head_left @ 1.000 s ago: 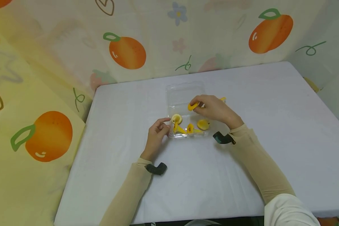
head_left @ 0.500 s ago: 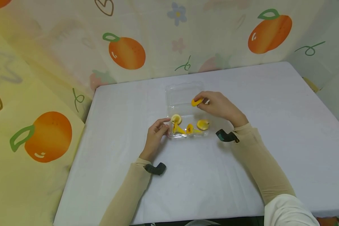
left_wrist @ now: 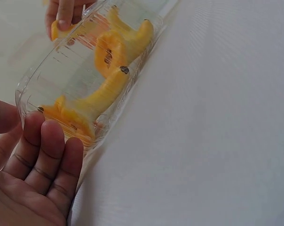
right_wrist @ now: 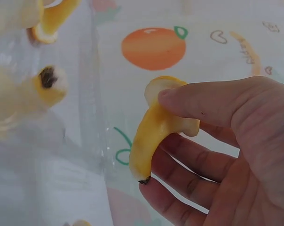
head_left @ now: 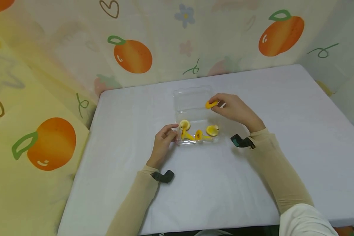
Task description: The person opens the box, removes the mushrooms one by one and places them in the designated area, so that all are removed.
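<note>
A clear plastic box (head_left: 196, 124) lies on the table with its lid folded back. My left hand (head_left: 163, 141) holds its left side by the edge, with fingers against the wall in the left wrist view. My right hand (head_left: 235, 109) pinches a yellow mushroom (right_wrist: 144, 143), cap between thumb and fingers and curved, dark-tipped stem pointing down in the right wrist view. That hand hovers over the right edge of the lid (head_left: 190, 98). Several similar mushrooms (head_left: 212, 130) lie inside the box. Two with flared caps and dark-tipped stems (left_wrist: 102, 92) show through its wall.
White cloth covers the table (head_left: 129, 114). Behind it hangs a curtain (head_left: 162, 42) printed with oranges and flowers. Both forearms wear beige sleeves, with dark camera mounts (head_left: 163, 176) at the wrists.
My right hand has moved right and slightly farther back with the mushroom, from over the box's middle to the lid's right edge. The left hand and box stay put.
</note>
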`<state>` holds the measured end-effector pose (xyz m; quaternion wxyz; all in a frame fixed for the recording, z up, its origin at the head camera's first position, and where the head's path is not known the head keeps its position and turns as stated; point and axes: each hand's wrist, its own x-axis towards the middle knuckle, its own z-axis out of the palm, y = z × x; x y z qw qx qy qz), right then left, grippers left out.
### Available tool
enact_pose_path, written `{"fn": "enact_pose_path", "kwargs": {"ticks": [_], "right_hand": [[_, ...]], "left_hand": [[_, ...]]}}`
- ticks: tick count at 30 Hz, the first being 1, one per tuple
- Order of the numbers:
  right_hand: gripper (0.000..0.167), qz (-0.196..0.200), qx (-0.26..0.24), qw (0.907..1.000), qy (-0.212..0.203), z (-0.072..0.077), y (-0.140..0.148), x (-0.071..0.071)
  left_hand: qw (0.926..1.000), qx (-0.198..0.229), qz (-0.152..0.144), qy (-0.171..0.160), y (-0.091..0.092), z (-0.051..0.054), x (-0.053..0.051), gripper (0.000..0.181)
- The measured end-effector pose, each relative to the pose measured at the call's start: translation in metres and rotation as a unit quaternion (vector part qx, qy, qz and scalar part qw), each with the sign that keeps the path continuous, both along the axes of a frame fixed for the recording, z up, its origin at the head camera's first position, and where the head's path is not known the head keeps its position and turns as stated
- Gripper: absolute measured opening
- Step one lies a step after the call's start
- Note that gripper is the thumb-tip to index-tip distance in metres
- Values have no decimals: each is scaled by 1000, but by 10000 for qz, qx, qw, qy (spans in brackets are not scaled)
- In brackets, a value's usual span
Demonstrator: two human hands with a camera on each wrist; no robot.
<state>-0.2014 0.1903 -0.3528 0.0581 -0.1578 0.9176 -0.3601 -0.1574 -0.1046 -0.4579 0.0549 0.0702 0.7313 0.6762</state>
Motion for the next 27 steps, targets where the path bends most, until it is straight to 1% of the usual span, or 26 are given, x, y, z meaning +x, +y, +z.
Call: {"fn": "enact_pose_path", "kwargs": {"ticks": [4, 7, 12, 15, 19, 27], "right_hand": [[28, -144, 69, 9999, -41, 0, 7, 2], [27, -236, 50, 9997, 15, 2, 11, 3], [27, -265, 45, 9996, 112, 3, 16, 5], [27, -317, 140, 9993, 116, 5, 20, 6], [28, -356, 254, 9989, 139, 8, 24, 7], [29, -434, 319, 9982, 248, 16, 30, 12]], "left_hand": [[10000, 2, 36, 21, 0, 0, 0, 31], [10000, 15, 13, 15, -1, 0, -2, 31], [10000, -24, 31, -10, -1, -2, -3, 31], [10000, -25, 28, -30, 0, -2, -3, 31], [10000, 0, 19, -35, 0, -2, -2, 31], [10000, 31, 13, -92, 1, 0, -1, 31]]}}
